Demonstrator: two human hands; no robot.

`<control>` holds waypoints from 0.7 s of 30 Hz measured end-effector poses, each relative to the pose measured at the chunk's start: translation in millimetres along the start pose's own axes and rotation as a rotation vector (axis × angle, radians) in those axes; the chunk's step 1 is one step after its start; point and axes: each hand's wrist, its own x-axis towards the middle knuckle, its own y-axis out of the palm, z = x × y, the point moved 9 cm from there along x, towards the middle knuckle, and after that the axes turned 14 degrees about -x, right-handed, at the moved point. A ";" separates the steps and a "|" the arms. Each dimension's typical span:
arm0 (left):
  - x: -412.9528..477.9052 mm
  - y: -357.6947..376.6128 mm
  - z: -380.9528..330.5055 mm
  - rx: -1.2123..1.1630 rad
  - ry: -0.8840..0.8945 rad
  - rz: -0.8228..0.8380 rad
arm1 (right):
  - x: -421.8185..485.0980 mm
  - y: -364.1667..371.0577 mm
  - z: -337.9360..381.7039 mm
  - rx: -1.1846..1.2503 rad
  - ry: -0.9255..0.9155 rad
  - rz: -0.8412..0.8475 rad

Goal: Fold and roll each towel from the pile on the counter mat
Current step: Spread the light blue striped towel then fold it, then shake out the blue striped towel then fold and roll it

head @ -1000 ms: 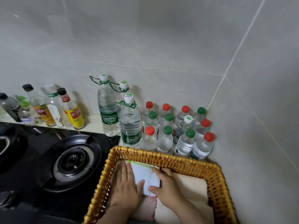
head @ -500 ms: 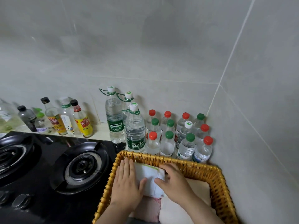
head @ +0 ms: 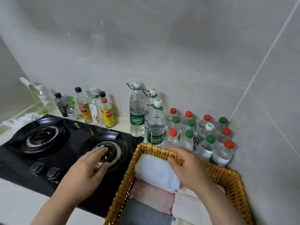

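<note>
Landmark: woven yellow basket (head: 227, 177), low in the tiled corner.
Crumpled white cloth (head: 24, 118): far left of the basket, on the counter behind the hob.
Clear bottles (head: 43, 98): far left of the basket, against the wall; their label print is too blurred to read.
Black gas hob (head: 48, 153): just left of the basket, with two burners and two knobs (head: 52, 172) near its front edge.
Sauce bottles (head: 107, 114): left of and behind the basket; black caps, yellow labels with red characters too small to read.
Left hand (head: 86, 172): left of the basket, above the hob's nearer burner (head: 120, 148); fingers straight and slightly spread, holding nothing, blurred.
Large water bottles (head: 137, 114): three behind the basket's far left corner; green labels read "Cestbon" in white, with green carry loops at the necks.
Grey towel (head: 144, 213): inside the basket, at its near end.
Pink towel (head: 154, 197): inside the basket, between the grey and white ones.
White towel (head: 155, 171): rolled, inside the basket along its far rim.
Right hand (head: 190, 168): at the basket's far rim, on the white towel's right end; fingers bent, but I cannot tell whether they pinch or only press.
Cream towel (head: 191, 208): inside the basket's right half.
Small water bottles (head: 205, 146): behind the basket's far right; red, green and one white cap, labels unreadable.
</note>
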 end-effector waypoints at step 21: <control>-282.8 -248.5 126.5 0.201 -0.476 -0.301 | -78.0 84.4 252.3 -0.088 -0.423 0.200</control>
